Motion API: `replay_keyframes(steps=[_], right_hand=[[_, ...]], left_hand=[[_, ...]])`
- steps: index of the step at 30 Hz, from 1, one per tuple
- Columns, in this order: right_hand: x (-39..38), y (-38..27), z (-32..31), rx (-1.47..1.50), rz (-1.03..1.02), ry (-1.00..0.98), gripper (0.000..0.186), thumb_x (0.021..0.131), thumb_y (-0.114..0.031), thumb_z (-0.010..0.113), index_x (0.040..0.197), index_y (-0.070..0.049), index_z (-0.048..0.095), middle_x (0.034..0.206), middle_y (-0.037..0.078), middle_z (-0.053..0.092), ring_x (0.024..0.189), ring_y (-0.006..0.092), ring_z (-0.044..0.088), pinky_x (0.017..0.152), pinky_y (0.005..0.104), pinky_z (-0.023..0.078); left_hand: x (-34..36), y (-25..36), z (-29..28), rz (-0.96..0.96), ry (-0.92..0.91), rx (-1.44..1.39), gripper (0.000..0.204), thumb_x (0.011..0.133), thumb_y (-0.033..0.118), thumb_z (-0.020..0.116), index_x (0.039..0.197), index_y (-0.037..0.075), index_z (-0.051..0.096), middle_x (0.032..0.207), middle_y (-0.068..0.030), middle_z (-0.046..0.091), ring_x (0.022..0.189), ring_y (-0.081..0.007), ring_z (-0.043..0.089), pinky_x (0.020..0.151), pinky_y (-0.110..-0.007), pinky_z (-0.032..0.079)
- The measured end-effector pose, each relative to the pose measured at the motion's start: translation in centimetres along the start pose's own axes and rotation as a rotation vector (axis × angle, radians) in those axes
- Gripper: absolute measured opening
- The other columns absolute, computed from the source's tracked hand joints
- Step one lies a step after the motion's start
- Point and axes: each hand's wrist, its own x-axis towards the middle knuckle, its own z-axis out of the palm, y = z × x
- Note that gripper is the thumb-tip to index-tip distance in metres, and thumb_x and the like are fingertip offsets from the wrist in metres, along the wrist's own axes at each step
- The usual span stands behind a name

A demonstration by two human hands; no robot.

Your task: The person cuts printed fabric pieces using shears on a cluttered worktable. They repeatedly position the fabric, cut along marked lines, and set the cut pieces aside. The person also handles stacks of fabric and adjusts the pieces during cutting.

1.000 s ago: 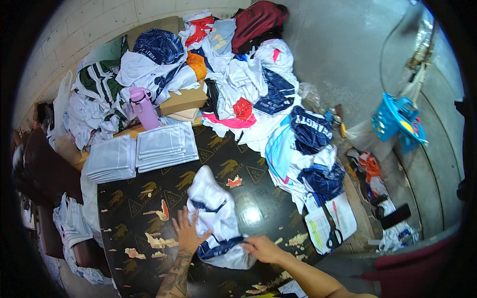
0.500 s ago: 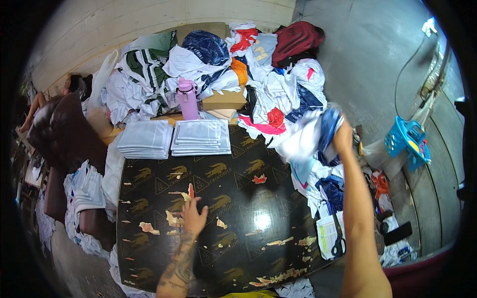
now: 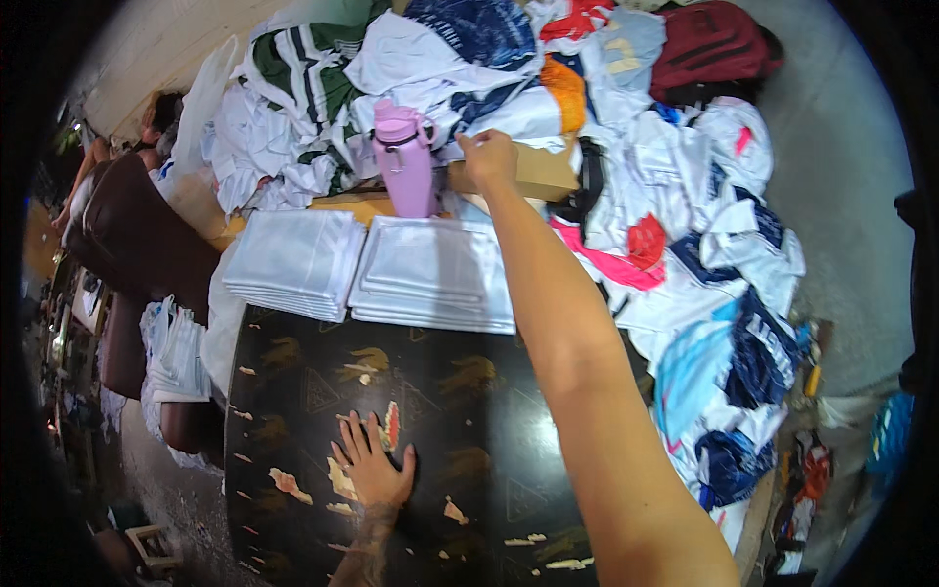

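My left hand (image 3: 375,473) lies flat on the worn black tabletop (image 3: 440,391), fingers spread, with nothing in it. My right arm stretches far across the table. At its end my right hand (image 3: 491,161) is above a brown cardboard box (image 3: 541,172), beside a lilac bottle (image 3: 407,171). Its fingers are curled together in front of white and navy cloth, and what they hold, if anything, is hidden. Below it are two stacks of folded white fabric, a left stack (image 3: 291,256) and a right stack (image 3: 421,272), partly behind my forearm.
A large heap of garments (image 3: 626,137) covers the back and runs down the right side, with a navy and white garment (image 3: 758,352) there. A maroon backpack (image 3: 712,49) tops the heap. Brown leather seating (image 3: 147,235) stands left, and a person (image 3: 156,122) is behind it.
My right hand has let go of a white and blue garment at the right and moved left to the box. My left hand has flattened onto the tabletop. The view has shifted.
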Motion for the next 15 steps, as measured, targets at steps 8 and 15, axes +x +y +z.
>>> replay_keyframes(steps=[8, 15], right_hand=[[12.4, -4.7, -7.6, 1.097, 0.018, -0.025, 0.033, 0.113, -0.037, 0.051, 0.121, -0.008, 0.064, 0.106, 0.005, 0.067, 0.091, 0.0220, 0.062, 0.081, 0.0432, 0.054], [3.2, -26.3, -47.5, 0.959, -0.688, 0.127, 0.016, 0.115, -0.024, 0.056, 0.115, -0.011, 0.065, 0.110, 0.005, 0.073, 0.101, 0.0180, 0.072, 0.093, 0.0362, 0.060]], left_hand=[[0.4, 0.5, -1.1, 0.009, 0.034, -0.026, 0.090, 0.093, 0.057, 0.067, 0.164, 0.006, 0.042, 0.173, -0.0244, 0.031, 0.164, -0.0444, 0.019, 0.130, -0.069, 0.007], [-0.4, -1.7, 2.2, 0.111, 0.219, -0.074, 0.090, 0.095, 0.059, 0.065, 0.166, 0.009, 0.040, 0.176, -0.0221, 0.026, 0.166, -0.0414, 0.014, 0.130, -0.068, 0.006]])
